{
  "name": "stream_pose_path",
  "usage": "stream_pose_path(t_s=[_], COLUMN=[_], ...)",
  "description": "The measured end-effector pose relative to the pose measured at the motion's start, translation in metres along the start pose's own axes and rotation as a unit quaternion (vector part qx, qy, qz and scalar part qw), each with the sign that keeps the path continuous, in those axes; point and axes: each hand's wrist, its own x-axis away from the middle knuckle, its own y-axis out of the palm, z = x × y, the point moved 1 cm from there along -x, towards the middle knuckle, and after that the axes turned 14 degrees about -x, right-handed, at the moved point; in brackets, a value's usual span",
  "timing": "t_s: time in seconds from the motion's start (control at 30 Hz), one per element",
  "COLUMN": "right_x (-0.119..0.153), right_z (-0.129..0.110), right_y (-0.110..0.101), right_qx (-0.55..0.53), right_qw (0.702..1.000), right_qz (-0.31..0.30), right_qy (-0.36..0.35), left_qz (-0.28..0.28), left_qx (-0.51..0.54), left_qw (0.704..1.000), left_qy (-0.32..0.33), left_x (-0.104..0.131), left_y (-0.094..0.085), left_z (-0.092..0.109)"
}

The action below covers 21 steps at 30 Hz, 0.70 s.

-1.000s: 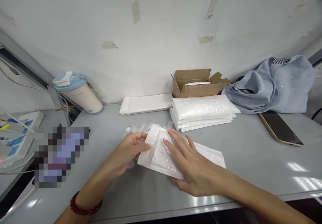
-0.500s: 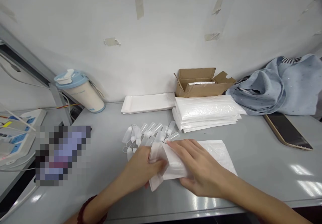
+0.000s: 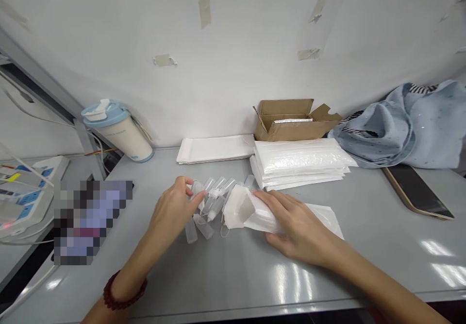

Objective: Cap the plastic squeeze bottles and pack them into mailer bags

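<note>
My right hand (image 3: 294,227) is closed around a white padded envelope (image 3: 264,216), whose mouth gapes toward the left. A flat white end (image 3: 325,217) shows beyond that hand; I cannot tell if it belongs to the same envelope. Over the left side of a pile of small clear plastic bottles (image 3: 216,205), my left hand (image 3: 176,202) has its thumb and fingers apart around one small bottle (image 3: 197,188). Its grip does not look closed. Thin loops hang from some of the bottles, and the envelope's mouth hides part of the pile.
Behind are stacked padded envelopes (image 3: 302,161), flat white packets (image 3: 216,149) and an open cardboard box (image 3: 291,127). A tumbler (image 3: 122,132) and a blurred phone-like object (image 3: 94,222) are left. A phone (image 3: 417,190) and blue cloth (image 3: 396,125) lie right.
My left hand has come out of the envelope's mouth and moved up and left to the bottles. My right hand has raised the envelope's mouth slightly toward the pile.
</note>
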Motion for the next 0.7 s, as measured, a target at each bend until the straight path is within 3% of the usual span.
stream_pose_path(t_s=[0.1,0.23,0.4,0.5,0.63,0.7], right_x=[-0.001,0.000,-0.001,-0.001,-0.002,-0.002], right_z=[0.002,0.003,0.005,0.005,0.005,0.005], right_y=[0.003,0.005,0.007,0.006,0.007,0.009], right_qx=[0.008,0.013,0.001,-0.017,-0.030,-0.035], right_qw=[1.000,1.000,1.000,1.000,0.999,0.999], right_qz=[-0.004,-0.010,-0.005,-0.009,-0.006,-0.002], right_qy=[-0.003,0.000,0.010,0.006,0.009,0.013], left_qz=[-0.029,-0.024,0.013,-0.004,-0.075,-0.072], left_qx=[0.050,0.120,0.380,0.380,0.371,0.352], left_qw=[0.998,0.992,0.925,0.925,0.924,0.929], left_qy=[-0.011,-0.010,0.024,0.026,0.053,0.088], left_x=[0.000,0.003,0.016,0.025,0.033,0.037], left_y=[0.008,0.000,-0.017,-0.013,0.007,0.016], left_z=[0.002,0.011,0.027,0.033,0.040,0.043])
